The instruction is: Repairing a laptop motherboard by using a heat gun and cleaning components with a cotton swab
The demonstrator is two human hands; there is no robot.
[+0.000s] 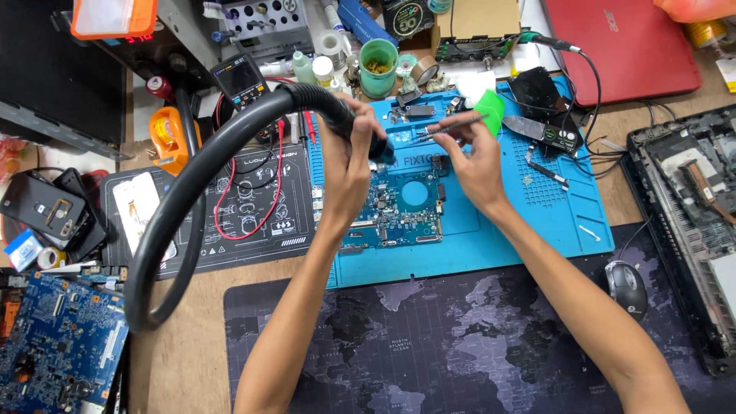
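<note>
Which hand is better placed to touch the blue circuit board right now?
Left. The left hand holds the black hose's nozzle just above the blue circuit board; the right hand holds tweezers farther up.

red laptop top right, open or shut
Shut: the red laptop lies flat, its lid facing up, no screen or keys showing.

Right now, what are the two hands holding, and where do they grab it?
The left hand grips the black hose near its nozzle end. The right hand's fingers pinch thin tweezers near one end.
</note>
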